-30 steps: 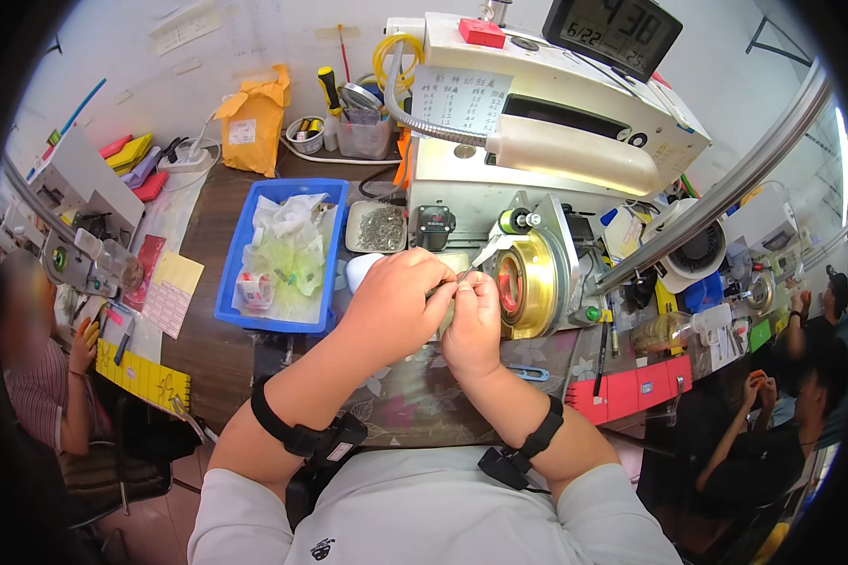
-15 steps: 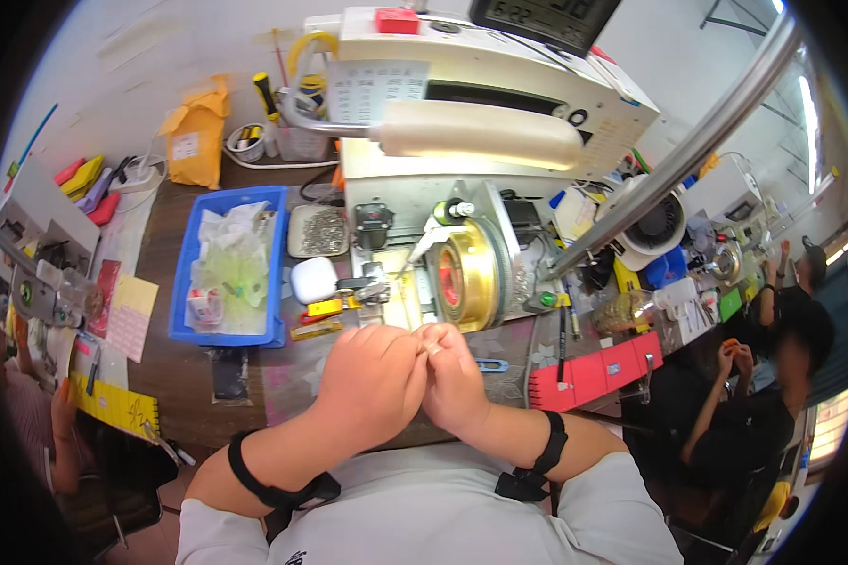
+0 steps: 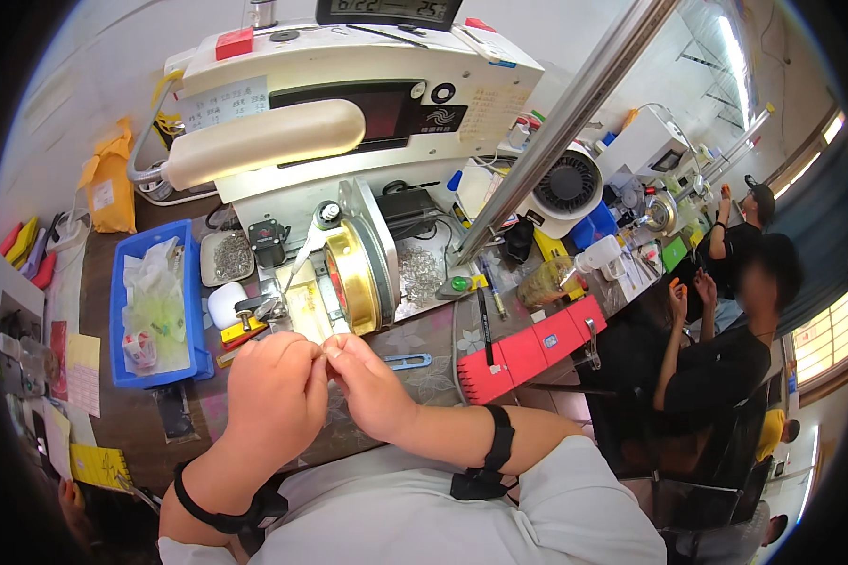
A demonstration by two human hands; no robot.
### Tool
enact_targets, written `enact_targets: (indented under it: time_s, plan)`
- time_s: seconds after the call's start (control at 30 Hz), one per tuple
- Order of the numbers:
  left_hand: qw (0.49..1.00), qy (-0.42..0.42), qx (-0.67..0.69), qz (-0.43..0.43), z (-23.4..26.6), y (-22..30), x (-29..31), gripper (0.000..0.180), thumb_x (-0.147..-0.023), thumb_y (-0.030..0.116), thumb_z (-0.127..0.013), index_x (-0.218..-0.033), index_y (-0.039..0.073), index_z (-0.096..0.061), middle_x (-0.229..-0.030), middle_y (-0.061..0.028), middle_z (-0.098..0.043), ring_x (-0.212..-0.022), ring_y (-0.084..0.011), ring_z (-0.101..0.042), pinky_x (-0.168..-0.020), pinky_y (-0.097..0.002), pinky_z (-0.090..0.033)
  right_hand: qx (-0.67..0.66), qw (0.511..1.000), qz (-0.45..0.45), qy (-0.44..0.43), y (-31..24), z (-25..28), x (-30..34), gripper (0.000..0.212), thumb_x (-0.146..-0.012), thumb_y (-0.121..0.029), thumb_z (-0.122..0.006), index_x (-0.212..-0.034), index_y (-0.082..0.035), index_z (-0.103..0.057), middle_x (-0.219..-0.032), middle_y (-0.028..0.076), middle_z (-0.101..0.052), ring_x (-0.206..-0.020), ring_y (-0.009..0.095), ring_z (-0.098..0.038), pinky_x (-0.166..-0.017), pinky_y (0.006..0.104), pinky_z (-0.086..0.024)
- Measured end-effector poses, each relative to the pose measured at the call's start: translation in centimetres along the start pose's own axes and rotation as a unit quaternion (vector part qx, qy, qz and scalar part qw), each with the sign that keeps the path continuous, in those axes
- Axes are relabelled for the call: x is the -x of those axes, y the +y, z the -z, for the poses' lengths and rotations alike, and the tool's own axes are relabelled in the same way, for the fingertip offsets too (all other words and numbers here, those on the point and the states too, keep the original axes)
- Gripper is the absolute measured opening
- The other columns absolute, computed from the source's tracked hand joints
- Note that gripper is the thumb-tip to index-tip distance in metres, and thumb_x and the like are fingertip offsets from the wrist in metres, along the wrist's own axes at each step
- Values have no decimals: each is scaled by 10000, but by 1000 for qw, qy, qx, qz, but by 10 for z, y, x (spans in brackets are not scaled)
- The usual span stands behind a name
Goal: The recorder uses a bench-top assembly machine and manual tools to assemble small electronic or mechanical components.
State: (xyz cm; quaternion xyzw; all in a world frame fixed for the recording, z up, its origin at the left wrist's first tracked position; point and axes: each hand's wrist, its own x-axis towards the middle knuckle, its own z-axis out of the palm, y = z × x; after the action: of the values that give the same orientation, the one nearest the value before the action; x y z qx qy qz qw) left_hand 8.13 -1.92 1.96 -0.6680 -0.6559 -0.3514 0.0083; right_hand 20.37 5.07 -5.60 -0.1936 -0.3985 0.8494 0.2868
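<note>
I see my left hand [image 3: 275, 391] and my right hand [image 3: 372, 384] close together, low over the near edge of the table [image 3: 132, 414]. The fingertips [image 3: 326, 355] of both hands meet and pinch together on something tiny. It is too small for me to tell what it is. A very thin wire [image 3: 334, 326] seems to rise from the pinch toward the machine, but it is hard to see.

Just behind my hands stands a round gold wheel [image 3: 353, 280] with a red middle. It sits on the front of a big cream machine [image 3: 349, 75]. A long cream lamp [image 3: 264, 141] shines above it.

To the left of my hands is a blue tray [image 3: 119, 311] with plastic bags inside. A small white box [image 3: 224, 303] lies beside it, near a little dish of metal bits [image 3: 228, 256].

To the right lies a red block [image 3: 532, 347] on the table. A black pen [image 3: 484, 325] lies just beside it. A white fan [image 3: 567, 188] stands farther back. A shiny metal pole [image 3: 575, 108] slants across the top.

On the far right another person in a black shirt [image 3: 725, 358] sits at the table.
</note>
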Motion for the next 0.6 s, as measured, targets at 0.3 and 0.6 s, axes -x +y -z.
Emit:
enact_targets:
  time_s: [0.3,0.6]
  plan:
    - [950,51,230,207,-18,-8,19,56,-828,25,-594,-794,13,-550,-765,-94,-544,-685,-206,-512,-643,-309,-413,488,715,370,337,-153,112,24,116,-928,-109,-584,-995,-16,-569,-1004,74,-565,-931,174,-533,-859,308,-434]
    - [911,76,344,214,-31,-9,12,75,-848,59,-599,-821,7,-552,-786,-78,-547,-722,-195,-516,-673,-314,-424,541,604,332,481,-245,206,69,320,-907,-228,-664,-1085,30,-601,-946,63,-661,-804,123,-621,-718,262,-483]
